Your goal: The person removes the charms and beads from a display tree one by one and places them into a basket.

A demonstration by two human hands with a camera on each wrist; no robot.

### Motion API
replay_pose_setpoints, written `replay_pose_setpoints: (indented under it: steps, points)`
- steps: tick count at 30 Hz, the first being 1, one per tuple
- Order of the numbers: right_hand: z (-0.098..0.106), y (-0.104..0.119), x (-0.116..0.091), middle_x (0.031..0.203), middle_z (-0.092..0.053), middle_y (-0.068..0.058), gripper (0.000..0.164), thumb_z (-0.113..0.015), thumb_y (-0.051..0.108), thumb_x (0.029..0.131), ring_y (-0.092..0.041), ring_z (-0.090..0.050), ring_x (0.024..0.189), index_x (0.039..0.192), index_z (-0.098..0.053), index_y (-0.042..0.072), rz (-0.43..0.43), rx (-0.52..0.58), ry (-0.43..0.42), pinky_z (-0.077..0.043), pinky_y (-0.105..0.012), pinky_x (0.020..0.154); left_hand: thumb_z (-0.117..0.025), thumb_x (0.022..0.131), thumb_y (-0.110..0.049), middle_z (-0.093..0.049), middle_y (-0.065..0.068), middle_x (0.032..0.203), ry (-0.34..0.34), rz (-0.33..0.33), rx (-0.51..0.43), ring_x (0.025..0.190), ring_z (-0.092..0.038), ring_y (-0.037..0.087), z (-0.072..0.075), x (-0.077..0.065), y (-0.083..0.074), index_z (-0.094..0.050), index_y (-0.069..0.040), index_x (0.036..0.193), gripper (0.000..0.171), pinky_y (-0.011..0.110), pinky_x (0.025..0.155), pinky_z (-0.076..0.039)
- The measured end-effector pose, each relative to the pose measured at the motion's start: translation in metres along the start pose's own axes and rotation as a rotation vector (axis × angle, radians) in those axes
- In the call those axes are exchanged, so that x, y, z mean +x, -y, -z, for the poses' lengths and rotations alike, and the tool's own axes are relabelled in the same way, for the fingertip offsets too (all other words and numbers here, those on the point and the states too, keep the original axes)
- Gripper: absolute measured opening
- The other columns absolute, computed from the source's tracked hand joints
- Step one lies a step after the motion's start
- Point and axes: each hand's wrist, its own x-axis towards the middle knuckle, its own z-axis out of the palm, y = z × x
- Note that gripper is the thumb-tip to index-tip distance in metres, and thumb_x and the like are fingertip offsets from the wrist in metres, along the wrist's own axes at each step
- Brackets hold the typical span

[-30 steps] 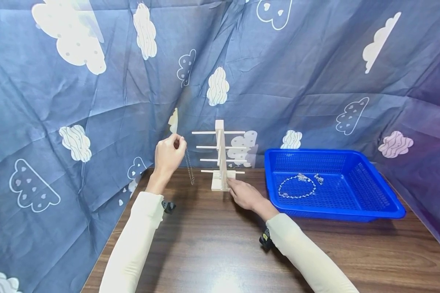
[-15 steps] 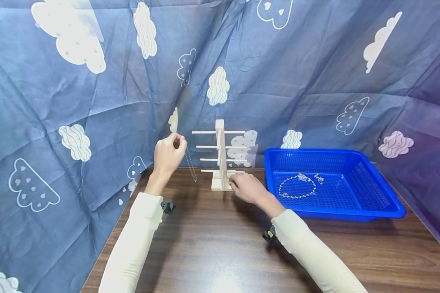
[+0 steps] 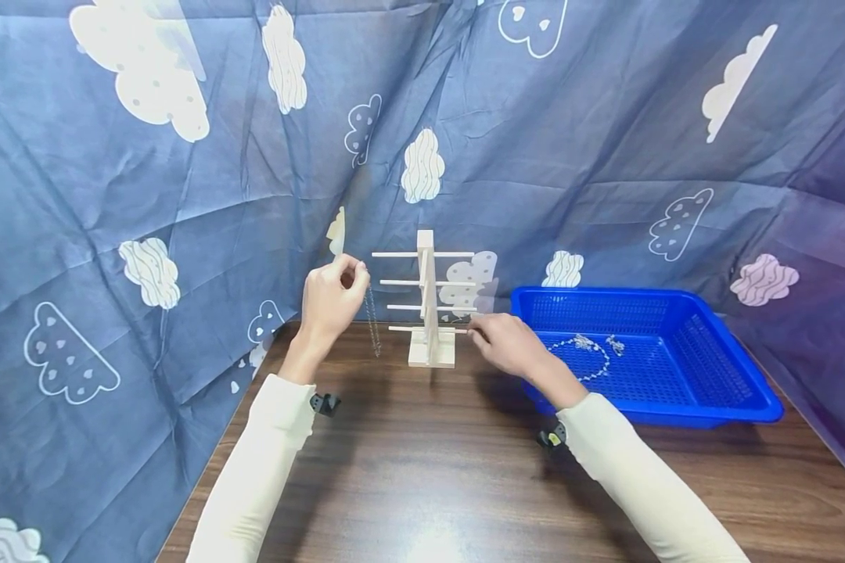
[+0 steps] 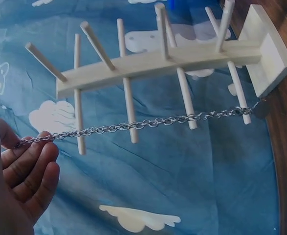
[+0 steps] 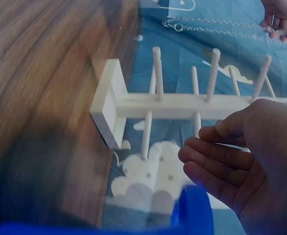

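Note:
My left hand pinches a thin silver chain necklace between thumb and fingers, and it hangs down left of a pale wooden stand. A small round pendant shows at its lower end in the left wrist view. Rows of thin pegs stick out from both sides of the stand's upright. My right hand is at the stand's right side, fingertips close to the end of a low peg. In the right wrist view its fingers extend loosely, overlapping the pegs.
A blue plastic basket stands on the wooden table at the right, partly behind my right hand. Inside lie a beaded chain and a small silvery piece. A blue cloud-print cloth hangs close behind the stand.
My right hand has moved from the stand's base up and to the right, towards the basket. The left hand, still holding the necklace, has shifted slightly right.

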Motion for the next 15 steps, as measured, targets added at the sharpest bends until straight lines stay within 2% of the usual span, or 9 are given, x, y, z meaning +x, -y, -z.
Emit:
replay_pose_setpoints:
  steps: [4,9,15]
  points:
    - [0.013,-0.012,-0.008,0.089,-0.075,-0.003,0.016,-0.063,0.017,0.105,-0.024,-0.070,0.082,0.105,-0.077,0.007,-0.015,-0.009,-0.021,-0.062,-0.050,0.079,-0.064,0.096,-0.009,-0.068,0.007,0.063,0.009,-0.016,-0.007,0.056,-0.062,0.022,0.002,0.000,-0.007,-0.069,-0.006,0.078,0.019,0.040,0.057,-0.052]
    - [0.029,-0.030,-0.021,0.099,-0.078,-0.008,0.020,-0.062,0.017,0.107,-0.026,-0.072,0.088,0.109,-0.078,0.007,-0.060,-0.002,-0.050,-0.061,-0.052,0.083,-0.064,0.096,-0.010,-0.069,0.007,0.063,0.027,0.000,-0.017,0.056,-0.061,0.020,0.003,-0.001,-0.012,-0.069,-0.007,0.078,0.019,0.037,0.056,-0.050]
    - [0.052,-0.054,-0.039,0.105,-0.079,-0.011,0.023,-0.060,0.019,0.109,-0.028,-0.073,0.091,0.113,-0.078,0.006,-0.138,0.004,-0.067,-0.061,-0.054,0.084,-0.063,0.098,-0.011,-0.069,0.002,0.062,0.050,-0.002,-0.077,0.054,-0.059,0.015,0.006,-0.001,-0.021,-0.071,-0.010,0.078,0.021,0.029,0.056,-0.046]
